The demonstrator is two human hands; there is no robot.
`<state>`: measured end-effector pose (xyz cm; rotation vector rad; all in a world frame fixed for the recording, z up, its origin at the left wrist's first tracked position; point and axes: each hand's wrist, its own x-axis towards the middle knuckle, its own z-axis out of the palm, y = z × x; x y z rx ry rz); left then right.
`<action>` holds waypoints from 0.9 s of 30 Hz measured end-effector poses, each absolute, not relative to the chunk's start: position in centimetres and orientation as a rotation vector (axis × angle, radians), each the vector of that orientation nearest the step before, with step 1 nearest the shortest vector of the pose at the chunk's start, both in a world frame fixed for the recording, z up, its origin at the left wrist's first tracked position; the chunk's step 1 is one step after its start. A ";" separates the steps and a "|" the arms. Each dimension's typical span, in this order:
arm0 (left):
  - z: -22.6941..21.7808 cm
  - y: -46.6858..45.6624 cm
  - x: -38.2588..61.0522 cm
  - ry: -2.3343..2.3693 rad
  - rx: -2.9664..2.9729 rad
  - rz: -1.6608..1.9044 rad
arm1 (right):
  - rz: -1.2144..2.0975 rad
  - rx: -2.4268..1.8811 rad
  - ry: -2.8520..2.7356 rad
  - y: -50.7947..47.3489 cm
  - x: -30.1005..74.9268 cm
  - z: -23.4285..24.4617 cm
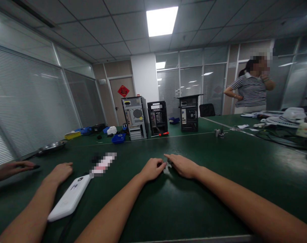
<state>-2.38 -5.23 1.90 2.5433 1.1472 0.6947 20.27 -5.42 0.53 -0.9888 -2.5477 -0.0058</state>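
Between the half-curled left hand (152,169) and right hand (183,166), grips unclear, a small dark metallic piece (169,162) is showing, possibly slipping if pressure eases.

The person's left forearm (115,209) is bare along all its visible length, smooth and slim, broad at the bottom edge of the view and narrowing evenly to a bare left wrist (142,178) and a compact left hand (152,169) with a rounded back. The right forearm (234,196) is bare too, a long tapering shape, widest near the lower right corner and thinnest at the bare right wrist (197,171), beyond which the right hand (183,166) has a smooth back and a slender forefinger (169,157)
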 end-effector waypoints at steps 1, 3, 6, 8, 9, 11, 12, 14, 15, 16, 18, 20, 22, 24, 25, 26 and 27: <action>1.8 -5.2 -2.4 1.148 2.542 0.695 | 0.016 -1.015 -2.522 -5.4 20.3 0.4; 1.7 -5.1 -2.4 1.135 2.537 0.699 | 0.043 -1.029 -2.479 -5.5 20.4 0.4; 1.7 -5.2 -2.4 1.099 2.528 0.706 | 0.035 -0.975 -2.487 -6.3 19.9 1.1; 1.8 -5.4 -2.4 1.083 2.533 0.681 | -0.003 -0.943 -2.514 -6.9 19.3 1.6; 1.9 -5.5 -2.3 1.080 2.540 0.659 | -0.030 -0.942 -2.520 -7.1 19.0 1.8; 2.2 -5.7 -2.3 1.081 2.569 0.620 | -0.085 -0.956 -2.522 -7.3 18.6 2.0; 2.3 -5.7 -2.2 1.081 2.586 0.614 | -0.112 -0.964 -2.523 -7.2 18.5 2.1; 2.4 -5.8 -2.2 1.077 2.610 0.621 | -0.158 -0.977 -2.529 -7.0 18.4 2.0; 2.4 -5.7 -2.2 1.074 2.614 0.631 | -0.182 -0.984 -2.531 -6.9 18.4 1.9; 2.4 -5.7 -2.2 1.071 2.615 0.640 | -0.207 -0.991 -2.531 -6.8 18.5 1.9; 2.3 -5.6 -2.2 1.066 2.613 0.650 | -0.248 -0.998 -2.527 -6.6 18.6 1.9; 2.2 -5.5 -2.2 1.065 2.614 0.660 | -0.272 -0.992 -2.528 -6.5 18.8 1.9; 2.2 -5.6 -2.2 1.062 2.605 0.674 | -0.287 -0.988 -2.535 -6.3 19.1 2.2; 2.2 -5.7 -2.2 1.055 2.586 0.681 | -0.310 -1.023 -2.522 -5.8 20.0 2.5; 2.3 -5.8 -2.2 1.050 2.575 0.680 | -0.322 -1.062 -2.506 -5.4 20.6 2.6; 2.3 -5.9 -2.2 1.046 2.566 0.673 | -0.327 -1.114 -2.485 -5.0 21.4 2.7; 2.3 -5.9 -2.2 1.045 2.559 0.663 | -0.325 -1.178 -2.454 -4.4 22.4 2.8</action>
